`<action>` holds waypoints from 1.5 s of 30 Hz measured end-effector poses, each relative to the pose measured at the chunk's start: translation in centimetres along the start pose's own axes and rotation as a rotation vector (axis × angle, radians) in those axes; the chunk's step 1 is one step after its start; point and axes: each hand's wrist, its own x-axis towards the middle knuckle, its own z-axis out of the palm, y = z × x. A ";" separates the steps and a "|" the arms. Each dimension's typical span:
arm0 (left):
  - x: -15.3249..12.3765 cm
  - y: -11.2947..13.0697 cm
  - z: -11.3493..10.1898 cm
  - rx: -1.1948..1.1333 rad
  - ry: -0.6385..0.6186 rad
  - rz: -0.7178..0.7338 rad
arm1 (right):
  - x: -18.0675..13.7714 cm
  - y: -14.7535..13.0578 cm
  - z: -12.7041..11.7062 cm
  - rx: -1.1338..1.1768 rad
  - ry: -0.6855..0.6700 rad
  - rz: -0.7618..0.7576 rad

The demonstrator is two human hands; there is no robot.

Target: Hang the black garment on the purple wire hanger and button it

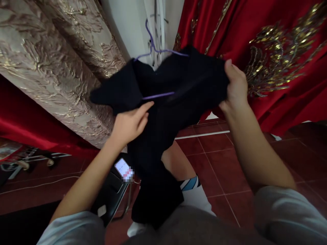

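Observation:
A dark, nearly black top (158, 129) with a wide V-shaped neckline hangs on a thin purple hanger (163, 51) in front of me. The hanger's lower bar shows inside the neck opening. On the right, my right hand (237, 81) is closed around the end of a sleeve, thumb on top, and holds it out sideways. My left hand (131, 124) rests against the front of the top below the neckline, its index finger stretched towards the bar and other fingers partly bent. The left sleeve sticks out beyond it, slightly blurred. The hanger's hook is near a white rack (162, 23).
Red garments with gold sequins (270, 58) hang at the right. A beige textured cloth (63, 68) hangs at the left. Below it, a lit phone (123, 168) lies on a black surface (112, 185) near a small white object (101, 210). The floor (217, 163) has reddish tiles.

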 end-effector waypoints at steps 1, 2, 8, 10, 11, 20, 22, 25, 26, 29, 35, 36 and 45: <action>-0.6 0.3 1.0 0.017 -0.141 -0.067 | -1.0 0.2 -1.1 -0.024 0.025 -0.022; -1.2 0.6 2.0 0.025 -0.245 -0.129 | -1.9 0.5 -2.1 -0.048 0.039 -0.040; -3.3 1.1 6.2 -0.264 -0.019 -0.410 | -1.5 3.1 -3.7 -0.195 0.039 -0.030; -3.4 1.5 6.8 -0.440 0.155 -0.453 | -1.5 3.6 -3.3 -0.265 0.130 -0.067; -3.4 2.0 7.0 -0.519 0.226 -0.464 | -2.1 3.8 -3.0 -0.320 0.199 -0.124; -2.1 11.9 6.0 -0.982 0.492 -0.493 | -16.8 8.8 1.9 -0.547 -0.166 0.262; -2.1 13.0 5.8 -1.015 0.465 -0.478 | -18.3 10.7 2.5 -0.417 -0.234 0.470; -2.5 12.8 6.3 -0.976 0.440 -0.539 | -19.7 12.1 2.4 -0.304 -0.277 0.626; -2.7 12.5 6.7 -0.960 0.444 -0.574 | -20.1 12.1 2.1 -0.277 -0.301 0.659; -3.7 11.6 8.3 -0.944 0.522 -0.669 | -21.5 11.4 1.2 -0.200 -0.267 0.721; -8.2 13.1 12.3 -0.962 0.586 -0.851 | -22.5 10.7 1.7 -0.268 -0.111 0.601; -9.0 13.5 12.8 -0.994 0.512 -0.835 | -22.5 10.6 1.9 -0.274 -0.122 0.583; -9.2 12.4 13.0 -0.907 0.271 -0.721 | -21.1 8.5 1.3 -0.309 -0.457 0.571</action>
